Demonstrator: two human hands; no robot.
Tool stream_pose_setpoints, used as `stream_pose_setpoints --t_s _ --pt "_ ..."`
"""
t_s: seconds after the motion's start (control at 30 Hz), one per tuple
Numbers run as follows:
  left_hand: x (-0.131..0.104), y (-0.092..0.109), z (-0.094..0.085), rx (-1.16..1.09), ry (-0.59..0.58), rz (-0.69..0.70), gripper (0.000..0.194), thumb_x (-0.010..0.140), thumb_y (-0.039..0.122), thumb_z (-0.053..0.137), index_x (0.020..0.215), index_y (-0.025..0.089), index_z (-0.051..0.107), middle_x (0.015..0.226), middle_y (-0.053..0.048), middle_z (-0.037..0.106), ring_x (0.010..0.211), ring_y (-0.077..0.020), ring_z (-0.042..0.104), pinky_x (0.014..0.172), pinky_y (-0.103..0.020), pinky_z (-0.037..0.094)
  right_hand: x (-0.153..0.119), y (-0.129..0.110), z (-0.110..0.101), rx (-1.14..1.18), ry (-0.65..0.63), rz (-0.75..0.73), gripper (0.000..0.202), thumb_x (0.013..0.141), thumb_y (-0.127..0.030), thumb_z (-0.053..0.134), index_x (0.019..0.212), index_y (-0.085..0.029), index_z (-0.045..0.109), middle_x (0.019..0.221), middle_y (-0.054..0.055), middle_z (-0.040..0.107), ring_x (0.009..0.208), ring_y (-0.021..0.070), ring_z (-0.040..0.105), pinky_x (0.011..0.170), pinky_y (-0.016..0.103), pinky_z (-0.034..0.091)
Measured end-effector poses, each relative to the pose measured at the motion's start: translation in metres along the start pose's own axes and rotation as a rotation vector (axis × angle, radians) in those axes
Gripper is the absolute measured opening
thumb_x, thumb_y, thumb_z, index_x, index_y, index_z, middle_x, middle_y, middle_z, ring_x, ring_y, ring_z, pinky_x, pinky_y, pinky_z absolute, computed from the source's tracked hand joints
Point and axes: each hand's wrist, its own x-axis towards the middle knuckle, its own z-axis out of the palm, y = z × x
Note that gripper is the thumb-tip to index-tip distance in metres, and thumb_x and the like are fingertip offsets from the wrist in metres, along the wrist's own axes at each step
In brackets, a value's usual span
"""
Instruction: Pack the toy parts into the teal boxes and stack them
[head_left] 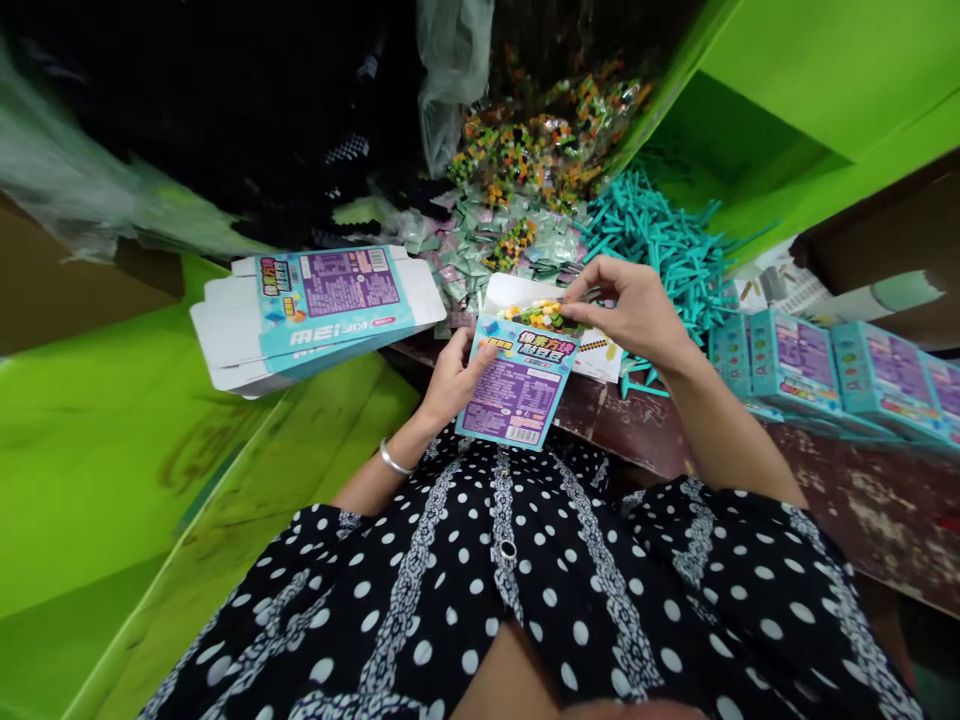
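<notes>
My left hand (454, 378) holds a teal and purple printed box (517, 395) by its left side, its top flap standing up. My right hand (626, 305) is at the box's opening, thumb and fingers closed on a small clear bag of yellow, orange and green pieces (541, 315). The bag's lower part is hidden in the box. Just right of the box, partly behind it, lies a white printed sheet (600, 358).
Flattened boxes (322, 310) are stacked at the left. Beyond my hands lie small packets (480, 240), bagged coloured pieces (540, 140) and a heap of turquoise sticks (660, 250). Filled-out boxes (806, 360) stand at the right on the worn brown table (847, 490).
</notes>
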Motion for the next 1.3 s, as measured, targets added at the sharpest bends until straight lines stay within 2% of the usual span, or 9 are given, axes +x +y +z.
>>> stream_pose_setpoints --t_s 0.33,0.47,0.57,0.67,0.8,0.9,1.07,1.13,1.3 --pt "-0.005 0.001 0.013 0.005 -0.087 0.012 0.066 0.095 0.083 0.075 0.116 0.020 0.073 0.109 -0.008 0.081 0.096 -0.0246 0.074 0.085 -0.036 0.060 0.005 -0.013 -0.006 -0.372 -0.422 -0.036 0.017 0.099 -0.035 0.076 0.090 -0.021 0.080 0.084 0.005 0.076 0.084 0.0205 0.068 0.080 0.037 0.044" --pt "-0.009 0.002 0.015 -0.009 -0.091 -0.020 0.067 0.094 0.084 0.075 0.114 0.020 0.072 0.109 -0.009 0.081 0.095 -0.0242 0.075 0.086 -0.036 0.060 0.011 -0.005 -0.021 -0.156 -0.812 -0.014 0.046 0.110 -0.057 0.060 0.096 -0.020 0.083 0.080 0.004 0.076 0.074 0.0174 0.064 0.076 0.036 0.047" --pt "-0.015 0.001 0.019 -0.020 -0.119 -0.044 0.067 0.094 0.084 0.075 0.114 0.020 0.072 0.111 -0.009 0.082 0.099 -0.0254 0.076 0.089 -0.037 0.061 0.009 0.001 -0.024 -0.047 -0.859 0.013 0.073 0.110 -0.081 0.048 0.100 -0.019 0.084 0.081 0.006 0.076 0.073 0.0181 0.064 0.074 0.036 0.051" --pt "-0.021 -0.003 0.025 -0.021 -0.103 -0.092 0.065 0.095 0.081 0.075 0.115 0.019 0.071 0.114 -0.010 0.083 0.102 -0.0268 0.077 0.090 -0.038 0.062 -0.001 0.003 -0.008 -0.077 -0.778 -0.031 0.080 0.105 -0.092 0.044 0.101 -0.023 0.085 0.086 0.008 0.079 0.077 0.0216 0.067 0.076 0.038 0.053" --pt "-0.028 -0.013 0.031 0.024 -0.036 -0.117 0.067 0.096 0.082 0.072 0.120 0.019 0.069 0.120 -0.013 0.081 0.109 -0.0293 0.076 0.100 -0.044 0.062 -0.021 0.007 0.014 -0.121 -0.589 0.020 0.086 0.103 -0.094 0.046 0.140 -0.023 0.078 0.101 0.011 0.084 0.087 0.0282 0.074 0.080 0.042 0.056" --pt "-0.032 -0.019 0.031 -0.054 -0.046 -0.111 0.074 0.096 0.079 0.074 0.142 0.021 0.063 0.147 -0.018 0.074 0.131 -0.0332 0.073 0.115 -0.050 0.058 -0.040 0.012 0.017 -0.076 -0.504 0.060 0.079 0.104 -0.089 0.049 0.135 -0.024 0.079 0.111 0.012 0.086 0.094 0.0308 0.077 0.085 0.045 0.059" --pt "-0.032 -0.020 0.027 -0.135 -0.069 -0.065 0.085 0.101 0.070 0.073 0.171 0.034 0.042 0.183 -0.015 0.045 0.161 -0.0371 0.055 0.131 -0.057 0.048 -0.092 0.030 0.036 0.056 0.248 0.152 0.052 0.098 -0.067 0.076 0.135 -0.030 0.079 0.135 0.012 0.082 0.125 0.0360 0.075 0.105 0.056 0.062" --pt "-0.032 -0.020 0.026 -0.117 -0.078 -0.054 0.082 0.103 0.068 0.071 0.172 0.035 0.044 0.185 -0.013 0.042 0.166 -0.0368 0.049 0.134 -0.056 0.045 -0.117 0.038 0.061 0.179 0.364 0.254 0.052 0.098 -0.063 0.076 0.138 -0.030 0.077 0.135 0.011 0.082 0.125 0.0349 0.076 0.106 0.056 0.063" --pt "-0.032 -0.020 0.028 -0.070 -0.119 -0.097 0.059 0.102 0.061 0.071 0.153 0.031 0.063 0.148 -0.012 0.074 0.127 -0.0309 0.072 0.112 -0.050 0.060 -0.149 0.040 0.113 0.182 0.467 0.295 0.050 0.105 -0.063 0.059 0.138 -0.029 0.075 0.142 0.012 0.079 0.132 0.0349 0.074 0.117 0.057 0.057"
